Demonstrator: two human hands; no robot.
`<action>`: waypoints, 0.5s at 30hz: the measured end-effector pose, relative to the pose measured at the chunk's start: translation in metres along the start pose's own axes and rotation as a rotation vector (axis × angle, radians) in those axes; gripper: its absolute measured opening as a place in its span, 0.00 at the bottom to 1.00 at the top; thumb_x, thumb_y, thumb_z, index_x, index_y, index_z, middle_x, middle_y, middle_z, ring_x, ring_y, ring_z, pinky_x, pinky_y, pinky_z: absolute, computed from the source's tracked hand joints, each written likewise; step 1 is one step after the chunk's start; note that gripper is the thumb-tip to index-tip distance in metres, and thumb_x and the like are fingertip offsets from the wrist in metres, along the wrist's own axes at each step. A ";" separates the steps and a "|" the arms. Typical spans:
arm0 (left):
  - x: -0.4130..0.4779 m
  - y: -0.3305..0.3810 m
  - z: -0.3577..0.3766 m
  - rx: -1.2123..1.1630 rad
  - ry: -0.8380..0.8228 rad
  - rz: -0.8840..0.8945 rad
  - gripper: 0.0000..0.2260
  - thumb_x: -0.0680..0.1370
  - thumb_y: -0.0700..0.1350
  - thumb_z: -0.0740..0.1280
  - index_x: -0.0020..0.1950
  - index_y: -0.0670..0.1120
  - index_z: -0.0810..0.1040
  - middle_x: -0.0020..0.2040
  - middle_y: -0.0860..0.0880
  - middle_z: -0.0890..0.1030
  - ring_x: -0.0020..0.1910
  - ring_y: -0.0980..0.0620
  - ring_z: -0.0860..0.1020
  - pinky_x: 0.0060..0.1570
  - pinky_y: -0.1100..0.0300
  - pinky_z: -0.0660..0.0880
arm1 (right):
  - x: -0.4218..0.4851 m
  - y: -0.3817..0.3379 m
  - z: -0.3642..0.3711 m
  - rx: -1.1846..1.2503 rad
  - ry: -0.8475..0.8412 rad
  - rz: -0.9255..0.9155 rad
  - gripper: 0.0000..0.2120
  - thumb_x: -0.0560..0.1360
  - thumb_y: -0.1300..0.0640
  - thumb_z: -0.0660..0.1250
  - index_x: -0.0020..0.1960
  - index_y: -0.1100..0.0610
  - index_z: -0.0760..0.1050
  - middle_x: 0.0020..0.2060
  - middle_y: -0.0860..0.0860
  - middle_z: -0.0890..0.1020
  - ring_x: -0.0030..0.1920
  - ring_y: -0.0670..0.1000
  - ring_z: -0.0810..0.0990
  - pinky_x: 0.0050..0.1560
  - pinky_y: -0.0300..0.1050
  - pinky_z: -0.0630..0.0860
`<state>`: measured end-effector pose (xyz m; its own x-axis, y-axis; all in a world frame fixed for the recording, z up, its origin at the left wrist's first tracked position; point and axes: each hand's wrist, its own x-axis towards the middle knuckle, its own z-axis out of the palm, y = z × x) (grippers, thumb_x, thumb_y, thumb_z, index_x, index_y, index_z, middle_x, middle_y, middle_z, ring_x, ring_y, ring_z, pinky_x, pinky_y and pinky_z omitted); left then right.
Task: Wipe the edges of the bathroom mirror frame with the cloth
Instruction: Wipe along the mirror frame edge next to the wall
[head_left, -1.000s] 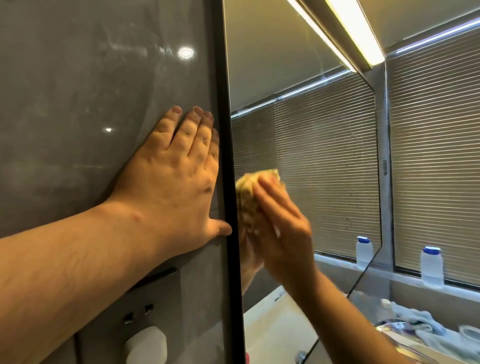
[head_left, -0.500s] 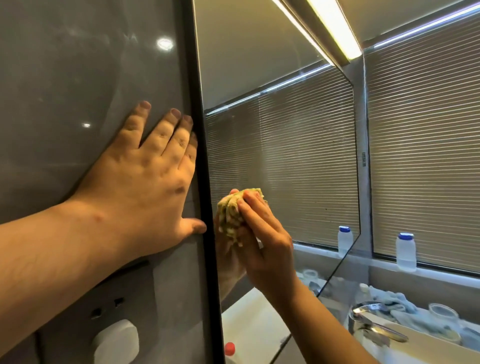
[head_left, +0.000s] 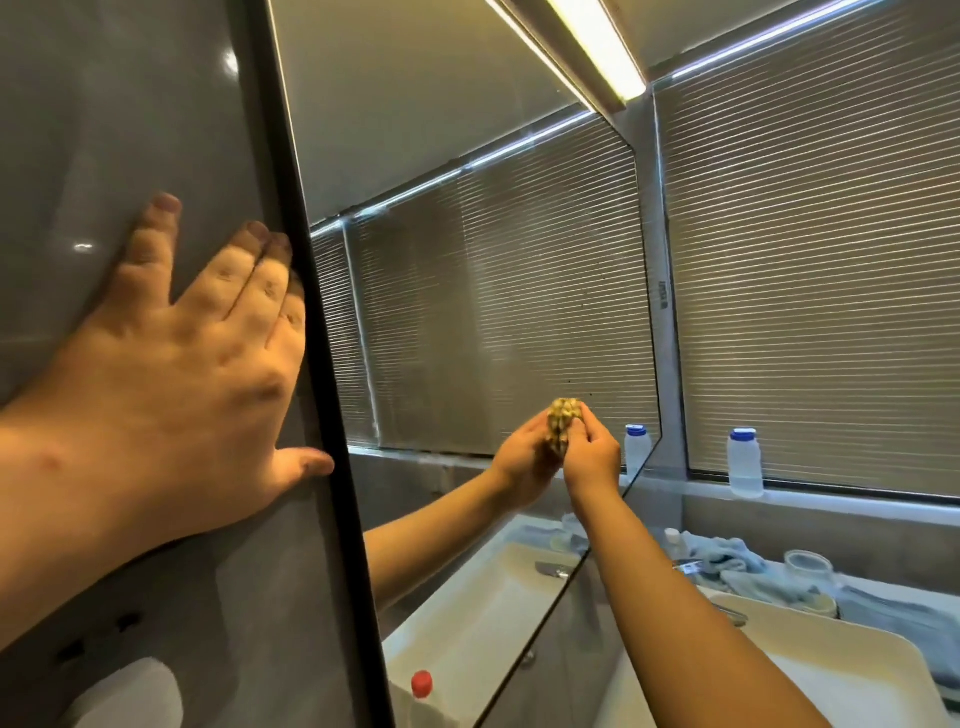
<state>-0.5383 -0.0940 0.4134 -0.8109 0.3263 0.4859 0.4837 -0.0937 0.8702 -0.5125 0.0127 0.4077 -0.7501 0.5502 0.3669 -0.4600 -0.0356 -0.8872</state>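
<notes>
Head view, near to far. Left hand (head_left: 171, 395) lies flat on the glossy grey wall panel (head_left: 104, 130), fingers (head_left: 156, 244) straight and spread, thumb reaching toward the thin black mirror frame edge (head_left: 322, 374) just beside it; the pose reads as a brace that steadies the body while the other arm reaches out. Below it sit a wall socket (head_left: 98, 636) and a white rounded fixture (head_left: 130, 696). Right hand (head_left: 592, 457) is extended well along the large frameless-looking mirror glass (head_left: 493, 286), its fingers curled round the small bunched yellow-green cloth (head_left: 563, 423) and pressing it against the glass near the mirror's far right edge (head_left: 649, 312); bunching the cloth probably gives a firm pad for narrow contact. The reflection shows the mirrored hand meeting the cloth, which suggests contact with the surface. Beyond, on the bench (head_left: 883, 608), lie a white rectangular basin (head_left: 831, 670), a grey-blue crumpled towel (head_left: 737, 561) and a clear glass jar (head_left: 808, 569); a white bottle with blue cap (head_left: 745, 462) stands on the window ledge before slatted grey blinds (head_left: 810, 260). Judged stage: wiping is under way, moving toward the far edge.
</notes>
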 end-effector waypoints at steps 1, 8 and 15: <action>0.008 0.002 0.016 -0.116 -0.068 -0.113 0.12 0.83 0.40 0.57 0.62 0.43 0.77 0.56 0.48 0.83 0.57 0.51 0.80 0.56 0.61 0.77 | 0.002 0.000 -0.001 0.004 0.008 0.027 0.17 0.82 0.58 0.60 0.71 0.56 0.73 0.67 0.53 0.77 0.67 0.54 0.75 0.69 0.52 0.72; 0.029 0.023 0.011 -0.440 -0.104 -0.051 0.16 0.84 0.39 0.53 0.70 0.38 0.71 0.65 0.40 0.77 0.63 0.46 0.76 0.61 0.56 0.74 | -0.003 -0.035 0.019 0.018 -0.026 -0.136 0.19 0.82 0.58 0.60 0.72 0.57 0.71 0.70 0.52 0.75 0.70 0.51 0.72 0.71 0.52 0.70; 0.034 0.093 -0.020 -0.841 -0.104 0.324 0.17 0.79 0.36 0.54 0.63 0.39 0.77 0.61 0.40 0.80 0.59 0.45 0.79 0.60 0.54 0.76 | -0.016 -0.106 0.055 0.122 -0.185 -0.525 0.18 0.81 0.64 0.61 0.69 0.60 0.74 0.70 0.54 0.74 0.72 0.47 0.70 0.74 0.44 0.65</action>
<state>-0.5273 -0.1107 0.5125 -0.6229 0.2439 0.7433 0.2496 -0.8385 0.4843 -0.4774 -0.0379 0.5115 -0.4716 0.3658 0.8024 -0.8369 0.1008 -0.5379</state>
